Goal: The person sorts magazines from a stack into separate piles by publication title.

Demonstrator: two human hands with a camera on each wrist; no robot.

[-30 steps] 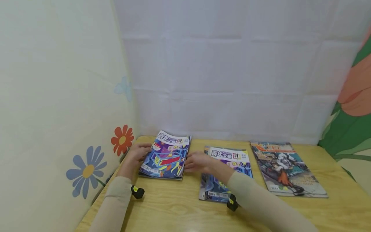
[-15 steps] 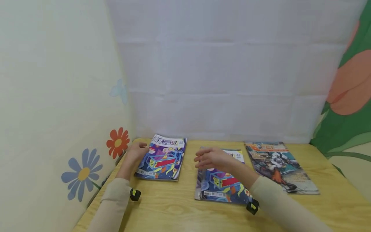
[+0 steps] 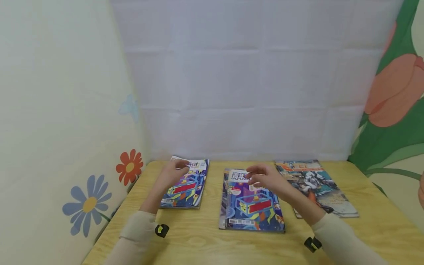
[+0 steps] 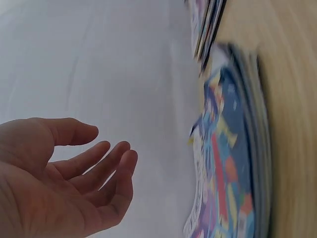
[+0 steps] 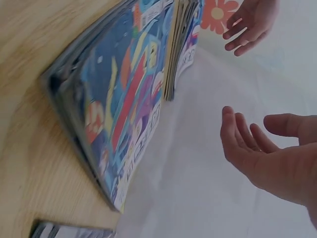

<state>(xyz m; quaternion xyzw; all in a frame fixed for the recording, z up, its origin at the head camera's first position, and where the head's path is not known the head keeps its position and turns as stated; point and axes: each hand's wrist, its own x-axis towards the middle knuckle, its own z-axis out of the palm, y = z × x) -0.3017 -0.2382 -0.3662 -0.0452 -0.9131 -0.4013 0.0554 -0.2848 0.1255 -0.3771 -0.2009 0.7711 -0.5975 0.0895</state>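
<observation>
Three magazines lie in a row on a wooden table [image 3: 205, 241]. My left hand [image 3: 177, 171] hovers open over the far end of the left stack of blue-and-purple magazines [image 3: 185, 189], holding nothing; the left wrist view shows its fingers [image 4: 106, 163] relaxed in the air beside the blurred stack [image 4: 228, 178]. My right hand [image 3: 258, 176] hovers open above the top of the middle magazine [image 3: 251, 206], which has the same cover. In the right wrist view, this hand's fingers [image 5: 245, 139] are spread and apart from that magazine [image 5: 124, 109].
A third magazine [image 3: 318, 186] with a different cover lies to the right. A flower-printed wall [image 3: 89, 202] closes the left side. White cloth [image 3: 245, 110] hangs at the back and a tulip-printed cloth [image 3: 391, 110] on the right. Bare wood runs along the near edge.
My right hand left the left stack and moved right, over the middle magazine. My left hand let go of the stack's left edge and rose above it.
</observation>
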